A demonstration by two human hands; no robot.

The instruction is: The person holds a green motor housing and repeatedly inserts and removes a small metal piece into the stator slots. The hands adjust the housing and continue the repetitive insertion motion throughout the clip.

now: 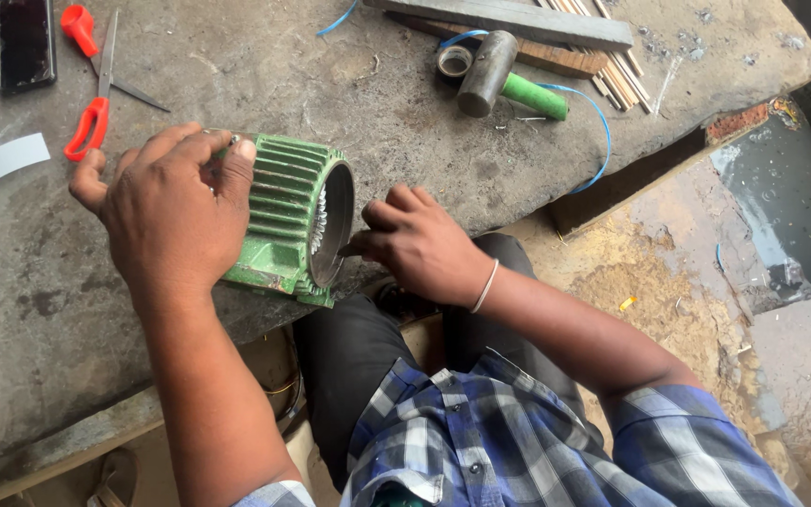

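**A:** So what's on the bench where you're standing?

**B:** A green finned motor housing (283, 221), lying on its side right at the near edge of the grey stone slab (405, 122), open end facing the person's right. The left hand (171, 211) is draped over the top and back of it, fingers curled down onto the fins, pinning it in place.

**A:** And the other hand?

**B:** The right hand (420, 246) is just beside the open mouth, fingers bunched together around some thin, small piece poking toward the rim. Too small for me to tell what it is. There's a pale bangle on that wrist.

**A:** So the hands are apart?

**B:** Yeah, one on each side of the housing, not touching each other.

**A:** Anything else lying around?

**B:** Orange-handled scissors (96, 80) behind the left hand, a dark phone (25, 42) in the far corner, a strip of white paper (7, 161). Further back, a hammer with a green handle (509, 80), a roll of tape (453, 61) next to it, a loop of blue strap (603, 131), and some wooden sticks (612, 66).
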